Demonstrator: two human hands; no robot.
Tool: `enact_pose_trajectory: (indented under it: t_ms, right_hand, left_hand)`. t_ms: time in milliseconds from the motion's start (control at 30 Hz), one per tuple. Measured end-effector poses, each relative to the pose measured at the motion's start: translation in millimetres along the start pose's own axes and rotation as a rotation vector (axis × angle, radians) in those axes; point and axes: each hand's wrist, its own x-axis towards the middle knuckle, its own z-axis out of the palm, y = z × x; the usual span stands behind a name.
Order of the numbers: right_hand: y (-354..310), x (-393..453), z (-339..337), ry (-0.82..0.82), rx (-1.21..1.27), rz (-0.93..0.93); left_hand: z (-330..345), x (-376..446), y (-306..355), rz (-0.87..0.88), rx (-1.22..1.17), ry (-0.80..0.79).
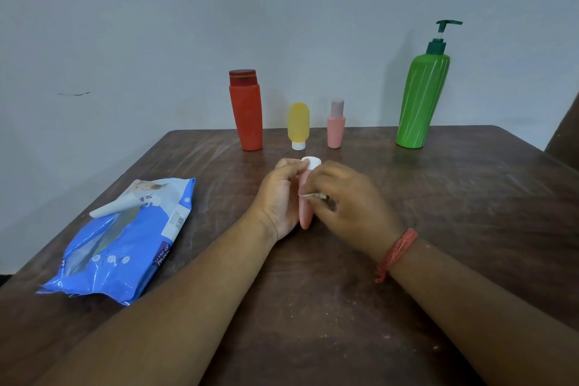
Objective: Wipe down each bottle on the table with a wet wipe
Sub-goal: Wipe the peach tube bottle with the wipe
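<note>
Bottle wiping under way, four more waiting

Left of my fingers, one blue wipe pack (125, 238) lies on the bench (470, 213) with its flap open. My left hand (279, 197) has its fingers curled round one small pink bottle (305, 213) with a white cap, held between both hands just above the bench. My right hand (347, 200) pinches what looks like a small wet wipe (308, 195) against the bottle's side; little of it shows.

Beyond my fingers, four bottles stand upright: one red bottle (247, 113), one yellow bottle (298, 125) standing on its cap, one pink capped bottle (336, 125), and, well to the right, one green pump bottle (419, 100).

Risks, as I judge them: a wet bottle could slip from my left fingers, and reaching forward carelessly could topple the narrow yellow one.
</note>
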Motion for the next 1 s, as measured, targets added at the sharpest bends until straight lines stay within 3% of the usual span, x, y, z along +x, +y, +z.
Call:
enact_pose_trajectory:
  t_ms: [167, 367, 500, 667, 833, 1000]
  right_hand:
    - [2, 8, 0, 0.13, 0.006, 0.079]
    - [-2, -3, -11, -0.248, -0.073, -0.267]
    - [1, 5, -7, -0.029, -0.064, -0.155]
    - [-6, -5, -3, -0.261, -0.101, -0.354]
    - [7, 5, -4, 0.056, -0.113, -0.115]
    - [2, -5, -1, -0.113, -0.065, -0.232]
  left_hand:
    - [2, 0, -1, 0.04, 0.022, -0.028]
    - [-2, 2, 0, 0.057, -0.032, -0.006]
    - [-3, 4, -2, 0.077, 0.047, 0.016]
    - [-6, 4, 1, 0.018, -0.115, 0.009]
    - [-9, 5, 1, -0.052, -0.096, 0.008]
    - [-8, 4, 4, -0.085, -0.131, -0.021]
